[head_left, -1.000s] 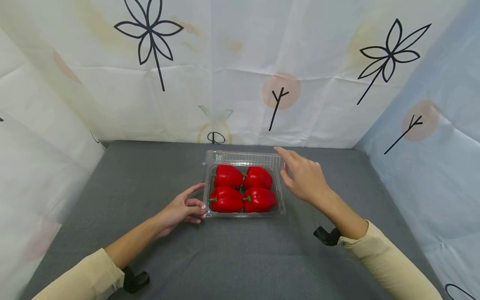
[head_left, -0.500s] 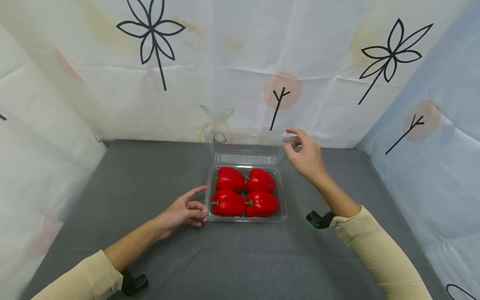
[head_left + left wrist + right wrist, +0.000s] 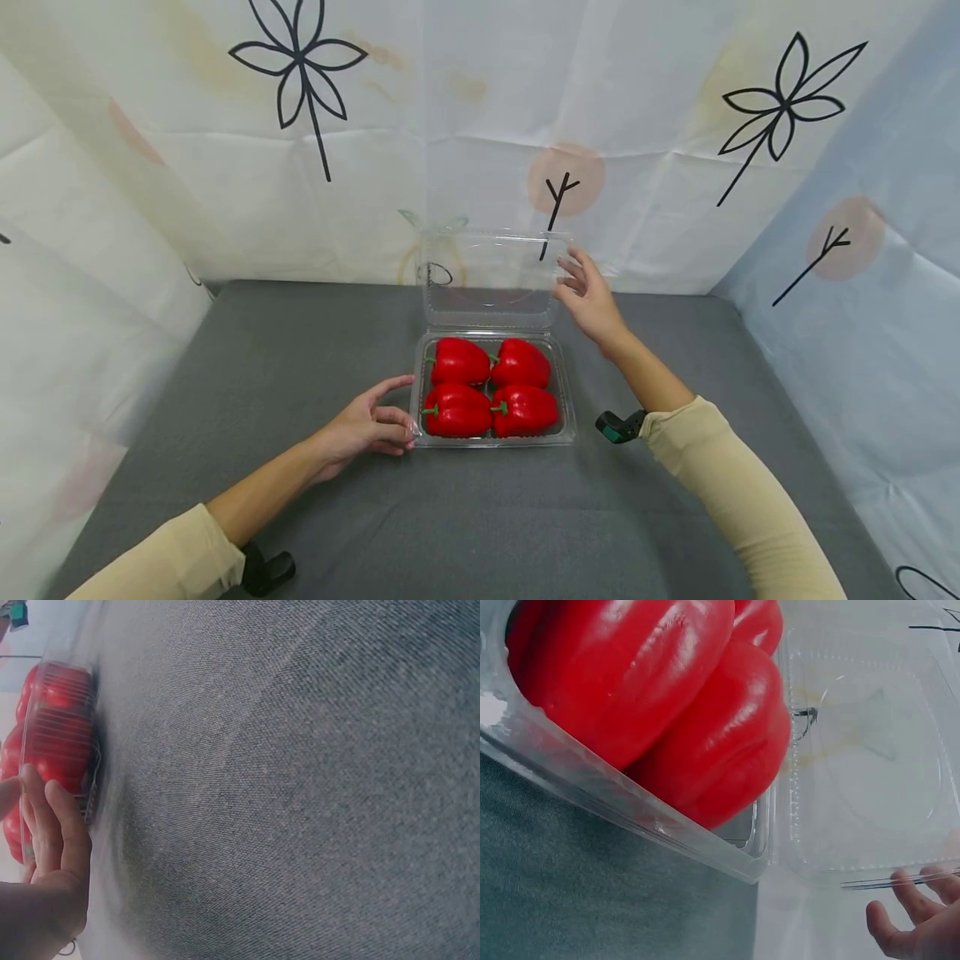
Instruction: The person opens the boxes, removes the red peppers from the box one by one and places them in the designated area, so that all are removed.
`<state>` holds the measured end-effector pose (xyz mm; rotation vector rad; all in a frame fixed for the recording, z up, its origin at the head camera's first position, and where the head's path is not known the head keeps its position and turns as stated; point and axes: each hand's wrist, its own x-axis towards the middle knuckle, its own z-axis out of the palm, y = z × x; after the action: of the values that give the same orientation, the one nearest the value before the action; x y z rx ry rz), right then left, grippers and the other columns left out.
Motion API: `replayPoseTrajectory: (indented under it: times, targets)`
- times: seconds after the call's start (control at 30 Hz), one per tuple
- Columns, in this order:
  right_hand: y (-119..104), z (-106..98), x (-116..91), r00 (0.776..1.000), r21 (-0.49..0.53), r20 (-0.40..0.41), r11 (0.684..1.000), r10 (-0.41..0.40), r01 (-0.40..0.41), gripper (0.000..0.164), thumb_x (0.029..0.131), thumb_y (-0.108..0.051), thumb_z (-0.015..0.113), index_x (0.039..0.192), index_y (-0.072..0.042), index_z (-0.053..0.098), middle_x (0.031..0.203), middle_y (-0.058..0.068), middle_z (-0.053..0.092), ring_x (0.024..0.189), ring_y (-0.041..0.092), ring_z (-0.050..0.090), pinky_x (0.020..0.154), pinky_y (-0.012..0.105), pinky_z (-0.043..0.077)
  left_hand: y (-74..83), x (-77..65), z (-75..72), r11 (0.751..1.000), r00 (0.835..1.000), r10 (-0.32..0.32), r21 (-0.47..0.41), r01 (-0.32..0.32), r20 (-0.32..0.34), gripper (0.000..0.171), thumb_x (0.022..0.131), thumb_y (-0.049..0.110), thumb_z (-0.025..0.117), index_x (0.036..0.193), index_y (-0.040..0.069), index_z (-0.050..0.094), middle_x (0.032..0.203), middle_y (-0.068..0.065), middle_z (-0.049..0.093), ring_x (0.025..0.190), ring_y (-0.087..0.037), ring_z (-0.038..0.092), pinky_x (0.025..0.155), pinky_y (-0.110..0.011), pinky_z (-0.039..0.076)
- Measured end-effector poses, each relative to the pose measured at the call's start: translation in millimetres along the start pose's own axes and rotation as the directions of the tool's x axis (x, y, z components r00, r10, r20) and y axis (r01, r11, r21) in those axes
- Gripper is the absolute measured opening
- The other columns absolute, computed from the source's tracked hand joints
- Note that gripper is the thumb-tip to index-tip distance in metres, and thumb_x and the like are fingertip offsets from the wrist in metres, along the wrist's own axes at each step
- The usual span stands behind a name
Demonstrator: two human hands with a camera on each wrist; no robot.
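Note:
A clear plastic clamshell container (image 3: 495, 442) sits on the grey tabletop with several red bell peppers (image 3: 461, 410) in two rows. Its transparent lid (image 3: 491, 279) stands raised at the back, nearly upright against the wall. At the front left corner, my left hand (image 3: 367, 429) pinches the rim between thumb and fingers, the index finger stretched along the side. My right hand (image 3: 588, 304) is at the lid's right edge. In the right wrist view, fingertips (image 3: 907, 889) overlap that edge while the thumb stays apart from it.
Grey cloth (image 3: 480, 517) covers the table. A white printed curtain (image 3: 480, 125) rises right behind the container, and side curtains (image 3: 885, 333) flank the table. Black wrist straps (image 3: 266, 572) show at both sleeves.
The lid has swung up and back from low over the container's rear to nearly upright. My right hand rose with it, then shifted slightly left. The left hand stays at the corner.

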<state>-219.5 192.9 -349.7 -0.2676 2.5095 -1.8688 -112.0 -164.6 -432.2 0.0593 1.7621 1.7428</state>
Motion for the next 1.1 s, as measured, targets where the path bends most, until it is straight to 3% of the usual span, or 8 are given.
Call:
replayPoseTrajectory:
  times: [0.27,0.5,0.87,1.1]
  targets:
    - [7,6,7,0.997,-0.008,-0.002,0.997,0.081,-0.081,0.074,0.098,-0.011,0.055,0.16,-0.011,0.014,0.16,0.014,0.03,0.142,0.036,0.036,0.112,0.052,0.033,-1.1,-1.3,-1.6,1.0,0.999,0.023,-0.002,-0.022,0.04,0.081,0.09,0.005,0.069,0.155,0.014,0.022,0.1,-0.011,0.068,0.084,-0.025,0.07,0.08,-0.038,0.057]
    - [20,9,9,0.988,-0.024,0.016,0.988,0.153,-0.153,0.075,0.1,-0.011,0.055,0.16,-0.009,0.01,0.159,0.017,0.029,0.143,0.038,0.034,0.114,0.051,0.031,-3.7,-2.0,0.5,1.0,0.995,0.013,-0.013,-0.012,0.101,0.086,0.088,0.001,0.07,0.156,0.014,0.019,0.096,-0.011,0.066,0.081,-0.025,0.069,0.079,-0.039,0.058]
    - [32,9,7,0.969,-0.068,0.049,0.969,0.242,-0.239,0.076,0.1,-0.013,0.052,0.16,-0.007,0.005,0.158,0.022,0.029,0.142,0.039,0.035,0.112,0.053,0.032,-4.8,-3.9,1.5,0.999,0.99,0.017,-0.045,-0.01,0.142,0.088,0.088,-0.001,0.071,0.156,0.014,0.019,0.093,-0.01,0.065,0.078,-0.025,0.069,0.077,-0.041,0.059]
    - [42,10,0,0.95,-0.17,0.109,0.948,0.291,-0.271,0.077,0.102,-0.018,0.049,0.159,-0.004,-0.001,0.157,0.027,0.027,0.145,0.04,0.028,0.114,0.055,0.027,-5.4,-4.9,2.1,0.999,0.987,0.009,-0.052,-0.001,0.158,0.088,0.087,-0.002,0.071,0.156,0.015,0.019,0.093,-0.011,0.064,0.078,-0.026,0.069,0.076,-0.041,0.059]
